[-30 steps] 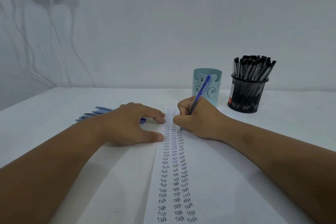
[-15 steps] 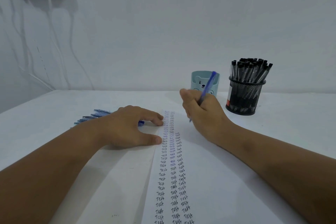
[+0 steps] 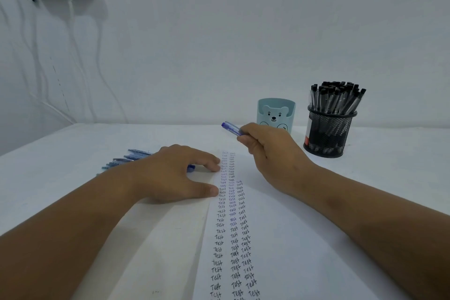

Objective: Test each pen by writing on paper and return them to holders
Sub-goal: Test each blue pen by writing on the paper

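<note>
Pens are seen in three places in the head view: one blue pen point(image 3: 231, 128) is pinched in the curled fingers of the right hand point(image 3: 270, 153), raised above the paper point(image 3: 280, 238) and just in front of the bear-faced holder point(image 3: 276, 114); a loose group of blue pens point(image 3: 129, 157) is laid on the table point(image 3: 60, 153) behind the left hand point(image 3: 175, 173); and many black-capped pens point(image 3: 336, 100) are stood in the mesh holder point(image 3: 328, 134) further right. The left hand is spread flat, fingers straight, its fingertips pressed on the paper's left edge beside the columns of written words, so nothing is gripped by it. The held pen is judged to be tested and ready for return to a holder. Several slips could be expected from here: the light bear-faced holder could be knocked over if its rim is struck by the pen or knuckles; the pen could be dropped short and rolled across the table; it could be placed in the mesh holder among the black pens, since which holder is meant is not shown. The paper could shift if the left hand is lifted early.
</note>
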`<state>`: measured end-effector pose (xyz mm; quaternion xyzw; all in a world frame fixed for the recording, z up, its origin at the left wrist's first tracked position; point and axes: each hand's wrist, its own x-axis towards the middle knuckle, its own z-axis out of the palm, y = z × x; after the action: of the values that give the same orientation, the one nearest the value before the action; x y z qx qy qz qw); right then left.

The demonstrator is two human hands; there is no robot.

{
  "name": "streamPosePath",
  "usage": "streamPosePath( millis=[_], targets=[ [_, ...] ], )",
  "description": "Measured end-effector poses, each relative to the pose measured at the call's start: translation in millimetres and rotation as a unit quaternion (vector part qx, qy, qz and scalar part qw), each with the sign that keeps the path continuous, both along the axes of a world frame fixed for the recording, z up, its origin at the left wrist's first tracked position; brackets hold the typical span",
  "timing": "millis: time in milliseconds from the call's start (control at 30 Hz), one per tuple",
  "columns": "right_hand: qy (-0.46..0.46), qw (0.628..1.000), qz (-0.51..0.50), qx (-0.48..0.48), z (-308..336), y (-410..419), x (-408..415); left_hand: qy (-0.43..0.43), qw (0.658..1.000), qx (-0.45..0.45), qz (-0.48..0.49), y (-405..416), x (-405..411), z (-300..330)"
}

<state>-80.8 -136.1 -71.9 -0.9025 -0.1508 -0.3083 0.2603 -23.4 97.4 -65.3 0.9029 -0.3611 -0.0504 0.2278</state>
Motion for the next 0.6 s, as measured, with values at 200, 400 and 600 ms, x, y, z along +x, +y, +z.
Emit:
streamPosePath(
  millis=[200,400,600],
  targets=[
    [0.03,0.998,-0.005,-0.059,3,-3,1,-0.057,0.998,-0.004,0.013,-8,-11,2],
    [0.204,0.97,-0.086,-0.096,39,-24,-13,-0.092,0.995,-0.03,-0.006,-27,-23,-3],
    [0.274,0.932,-0.175,-0.157,53,-82,-42,-0.08,0.996,-0.028,-0.033,-32,-28,-10]
  ],
)
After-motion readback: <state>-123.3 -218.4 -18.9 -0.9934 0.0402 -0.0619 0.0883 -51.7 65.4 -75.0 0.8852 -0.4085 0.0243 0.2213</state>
